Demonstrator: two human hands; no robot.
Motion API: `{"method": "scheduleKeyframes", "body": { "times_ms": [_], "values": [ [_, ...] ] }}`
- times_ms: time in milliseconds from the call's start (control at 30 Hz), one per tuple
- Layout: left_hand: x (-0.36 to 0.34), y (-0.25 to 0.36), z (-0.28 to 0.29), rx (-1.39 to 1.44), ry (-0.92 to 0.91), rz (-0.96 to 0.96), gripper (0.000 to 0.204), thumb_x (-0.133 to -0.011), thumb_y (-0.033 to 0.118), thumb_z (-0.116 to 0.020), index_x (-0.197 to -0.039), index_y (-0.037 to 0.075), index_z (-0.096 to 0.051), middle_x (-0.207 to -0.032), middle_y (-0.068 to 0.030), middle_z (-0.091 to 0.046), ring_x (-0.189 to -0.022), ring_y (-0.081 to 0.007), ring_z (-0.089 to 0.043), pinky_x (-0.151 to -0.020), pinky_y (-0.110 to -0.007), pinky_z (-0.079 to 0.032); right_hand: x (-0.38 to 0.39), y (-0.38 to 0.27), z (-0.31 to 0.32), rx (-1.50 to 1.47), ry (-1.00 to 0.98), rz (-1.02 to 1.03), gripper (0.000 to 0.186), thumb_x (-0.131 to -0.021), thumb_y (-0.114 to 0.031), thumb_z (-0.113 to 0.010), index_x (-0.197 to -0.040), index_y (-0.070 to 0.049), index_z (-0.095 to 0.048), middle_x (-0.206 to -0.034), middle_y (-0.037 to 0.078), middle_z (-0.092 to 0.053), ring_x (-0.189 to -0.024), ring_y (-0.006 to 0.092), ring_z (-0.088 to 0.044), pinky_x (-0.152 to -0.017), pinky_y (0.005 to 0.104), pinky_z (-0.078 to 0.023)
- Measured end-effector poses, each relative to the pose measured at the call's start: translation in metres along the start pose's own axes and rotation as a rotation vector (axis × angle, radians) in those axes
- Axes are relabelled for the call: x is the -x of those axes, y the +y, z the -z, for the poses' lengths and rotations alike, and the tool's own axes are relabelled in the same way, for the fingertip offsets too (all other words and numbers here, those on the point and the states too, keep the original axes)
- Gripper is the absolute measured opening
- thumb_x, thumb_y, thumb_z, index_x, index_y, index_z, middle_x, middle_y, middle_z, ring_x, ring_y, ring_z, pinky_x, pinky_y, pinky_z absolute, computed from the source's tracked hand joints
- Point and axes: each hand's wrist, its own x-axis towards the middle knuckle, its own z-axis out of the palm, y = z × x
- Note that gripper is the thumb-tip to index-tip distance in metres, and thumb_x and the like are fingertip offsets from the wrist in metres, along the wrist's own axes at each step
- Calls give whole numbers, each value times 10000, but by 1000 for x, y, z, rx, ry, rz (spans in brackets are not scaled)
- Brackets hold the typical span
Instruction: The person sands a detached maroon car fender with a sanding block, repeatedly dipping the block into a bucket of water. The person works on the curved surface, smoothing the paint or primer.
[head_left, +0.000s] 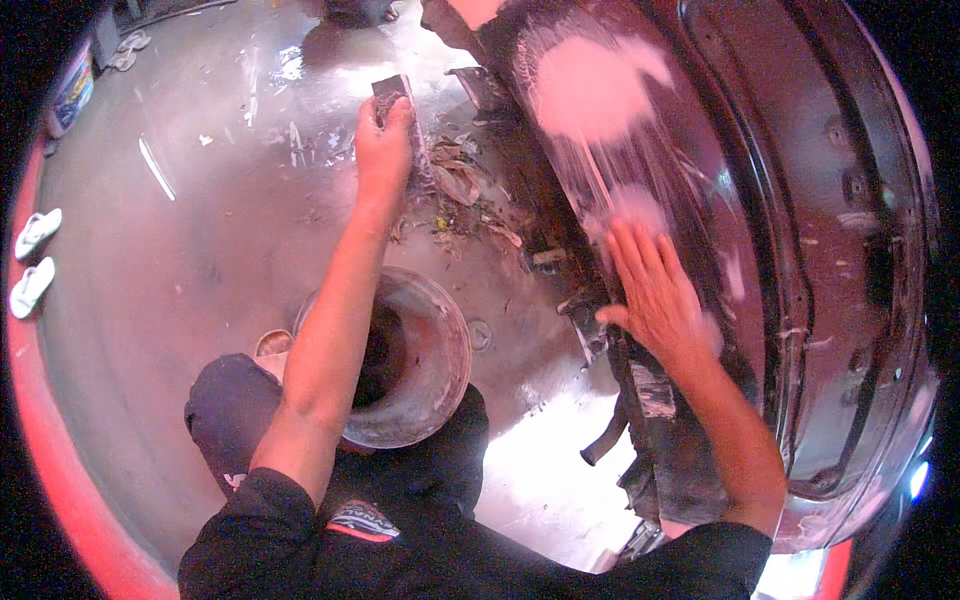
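My left hand [384, 145] is raised out over the floor, its fingers closed round a dark, flat, straight-edged block [390, 86]. It looks like a sanding block, dusted with pale powder, and the hand hides part of it. On the right, my right hand [655, 280] lies flat with fingers stretched on a dark car body panel [700, 195]. Just beyond its fingertips is a small pale filler patch [638, 205]. Farther up the panel a larger pinkish-white filler patch [595, 90] spreads, with powdery streaks between the two.
A wide round bucket [455, 345] stands between my knees, partly behind my left forearm. Scraps and debris [460, 180] litter the floor beside the panel's ragged lower edge. White slippers [35, 260] lie at the far left, below a printed tub [72, 92].
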Motion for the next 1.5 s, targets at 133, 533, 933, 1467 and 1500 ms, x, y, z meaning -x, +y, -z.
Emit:
{"method": "scheduleKeyframes", "body": {
  "times_ms": [133,533,933,1467,1500],
  "values": [
    [12,-1,-10,-8,-47,51,595,-959,303,-625,-1396,-63,-452,-1265,-196,-605,-1134,-242,-566,-995,-357,-425,67,-21,-27,7,-67,-20,1104,-737,-755,-521,-1547,-38,-303,-1653,115,-180,-1518,297,-171,-1233,474,-88],
    [104,29,-39,-130,-345,-9,660,-889,172,-718,-1456,39,-408,-1191,-183,-589,-1068,-235,-581,-911,-351,-487,-37,-154,-1,-1436,464,-520,769,-918,-387,-658,-1490,30,-358,-1437,283,-447,-1349,433,-414,-1136,487,-323],
    [111,6,-11,-304,-561,185,535,-882,263,-727,-1302,-29,-571,-1083,-119,-664,-967,-207,-624,-876,-335,-500,-77,-184,-17,-2365,562,-785,609,-909,-129,-631,-1456,19,-407,-1416,185,-509,-1297,278,-504,-1090,388,-401],
    [102,-15,5,200,-616,615,265,-957,272,-670,-1087,42,-687,-879,-2,-666,-723,-73,-569,-646,-253,-475,-107,-221,-12,-2743,832,-646,854,-874,-441,-745,-1504,-62,-310,-1428,98,-467,-1294,251,-477,-1077,385,-400],
    [101,-15,5,175,-651,610,282,-947,278,-679,-1100,41,-682,-890,-9,-671,-742,-81,-578,-667,-261,-480,-106,-217,-8,-2733,860,-585,861,-863,-384,-751,-1517,-70,-287,-1414,98,-481,-1281,255,-486,-1068,383,-411]
  ]
}}
